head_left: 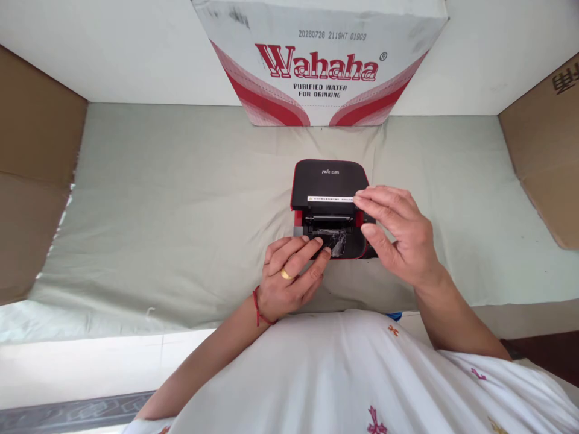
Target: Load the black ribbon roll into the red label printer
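Note:
A small black printer (333, 181) with red edges sits on the cloth, its lid raised at the front so that the roller beneath shows. A white warning strip runs along the lid's front edge. Crinkled clear film (338, 243) lies on the printer's black front part. My left hand (292, 271) grips the printer's front left, its fingertips beside the film; its thumb is mostly hidden. At the lid's front right corner, my right hand (400, 235) has its fingertips against the edge, with thumb and fingers apart.
Behind the printer stands a white and red water carton (323, 66) against the white back wall. Brown cardboard (40, 175) borders the left side, and more cardboard (543, 150) the right. A pale green cloth (181, 199) covers the table in wrinkles.

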A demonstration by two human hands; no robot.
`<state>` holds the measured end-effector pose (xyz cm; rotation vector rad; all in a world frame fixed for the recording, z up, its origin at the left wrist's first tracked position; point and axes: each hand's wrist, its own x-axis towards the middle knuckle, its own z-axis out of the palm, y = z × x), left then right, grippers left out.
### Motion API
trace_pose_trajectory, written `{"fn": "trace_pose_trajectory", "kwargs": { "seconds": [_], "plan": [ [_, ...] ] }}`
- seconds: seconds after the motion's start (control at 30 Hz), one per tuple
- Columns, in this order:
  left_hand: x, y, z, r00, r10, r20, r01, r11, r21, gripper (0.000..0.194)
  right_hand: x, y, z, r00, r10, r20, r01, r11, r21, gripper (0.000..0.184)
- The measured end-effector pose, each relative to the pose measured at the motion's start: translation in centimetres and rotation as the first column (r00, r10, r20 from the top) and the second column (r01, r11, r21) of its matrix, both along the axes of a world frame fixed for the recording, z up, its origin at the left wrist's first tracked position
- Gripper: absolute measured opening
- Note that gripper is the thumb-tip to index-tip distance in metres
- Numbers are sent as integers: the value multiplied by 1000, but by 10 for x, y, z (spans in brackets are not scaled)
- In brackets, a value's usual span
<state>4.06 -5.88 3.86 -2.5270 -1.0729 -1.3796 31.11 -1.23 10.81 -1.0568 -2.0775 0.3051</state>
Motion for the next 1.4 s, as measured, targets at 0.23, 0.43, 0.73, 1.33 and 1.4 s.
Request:
{"fn": "trace_pose_trajectory", "kwargs": {
  "seconds": [0.23, 0.43, 0.73, 1.33, 1.4],
  "plan": [
    [0, 2, -10, 1000, 0, 12, 0, 999, -36, 39, -3, -23, -13, 991, -17, 136, 22, 999, -31, 32],
    [-10, 21, -4, 983, 3, 183, 23, 990, -136, 52, -9, -19, -9, 994, -36, 103, 36, 999, -5, 26],
    [-20, 36, -12, 933, 1, 360, 122, 939, -320, 43, -9, -16, -14, 997, -54, 53, 56, 998, -31, 25],
    [-34, 77, -60, 630, 90, 771, 646, 491, -585, 129, -5, -52, -35, 995, 86, 44, -90, 992, 94, 40],
    [-32, 75, -62, 609, 81, 789, 671, 478, -567, 126, -4, -53, -37, 995, 97, 35, -100, 991, 84, 46]
  ]
}}
